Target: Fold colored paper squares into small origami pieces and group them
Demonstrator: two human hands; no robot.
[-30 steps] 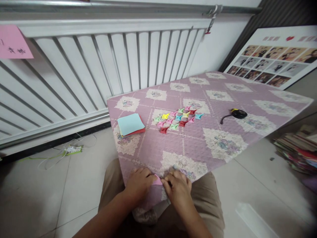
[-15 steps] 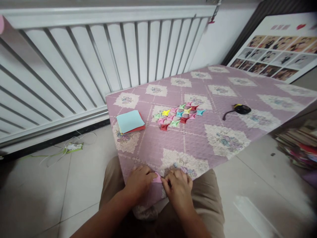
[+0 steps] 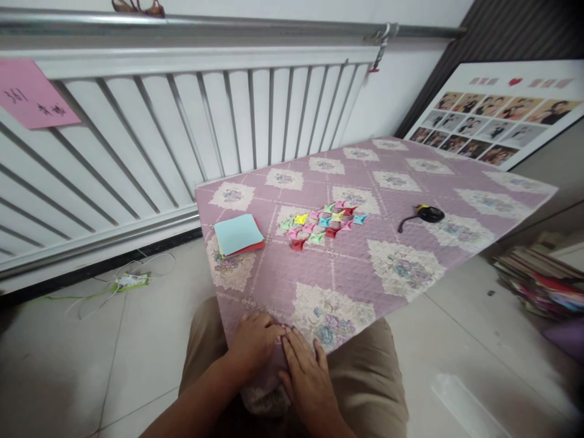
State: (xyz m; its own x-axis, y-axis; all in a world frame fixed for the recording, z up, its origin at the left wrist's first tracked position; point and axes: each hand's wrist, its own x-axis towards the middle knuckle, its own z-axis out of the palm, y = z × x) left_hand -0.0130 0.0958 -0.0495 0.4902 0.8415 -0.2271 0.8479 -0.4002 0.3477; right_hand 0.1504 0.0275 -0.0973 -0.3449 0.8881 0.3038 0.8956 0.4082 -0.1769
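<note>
At the near corner of the cloth-covered table, my left hand has its fingers closed on a small pink paper, mostly hidden under the fingers. My right hand lies flat beside it, fingers stretched out, their tips at the paper's right side. A stack of square coloured papers, light blue on top, lies beyond my hands to the left. Several small folded paper pieces in pink, red, green, yellow and blue sit in slanting rows near the table's middle.
A black object with a strap lies on the table's right part. A white radiator runs behind the table. A photo board leans at the back right. On the floor are a power strip and a stack of papers.
My right hand has gone from bent, pinching fingers to a flat, stretched-out pose over the paper's right side. Less of the pink paper shows. The camera view has tilted up.
</note>
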